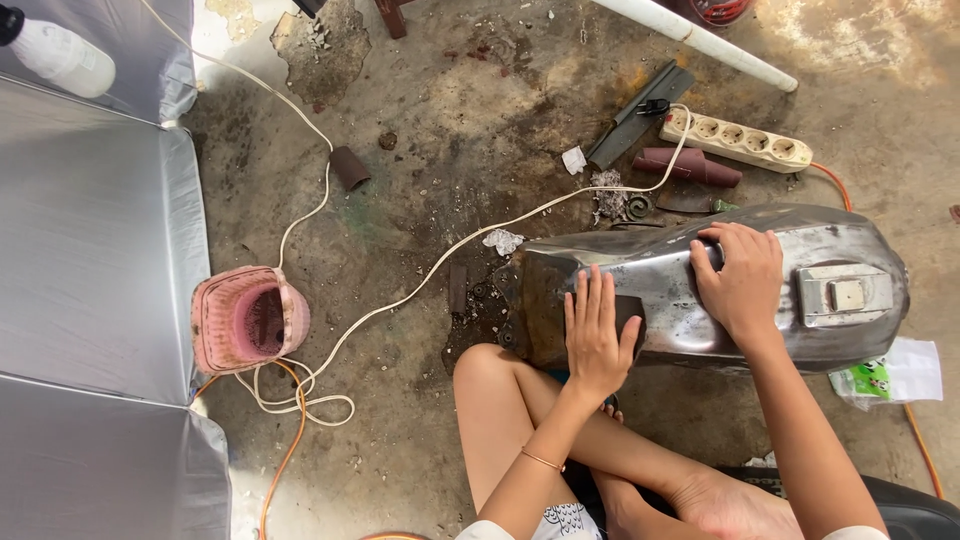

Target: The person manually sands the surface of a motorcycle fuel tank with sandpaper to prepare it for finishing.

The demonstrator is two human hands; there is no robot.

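A bare-metal motorcycle fuel tank [660,265] lies on its side on the concrete floor in front of my crossed legs. My left hand [597,335] presses flat on a dark piece of sandpaper [631,308] against the tank's near side. My right hand [741,280] rests palm down on the top of the tank, left of the square filler plate [845,293]. Its fingers curl over the tank's ridge.
A white power strip [735,140] with a white cable [420,285] lies behind the tank, beside rolled brown sandpaper [690,165]. A pink basket [248,318] sits to the left by a silver sheet [95,260]. An orange cable [285,450] runs along the floor.
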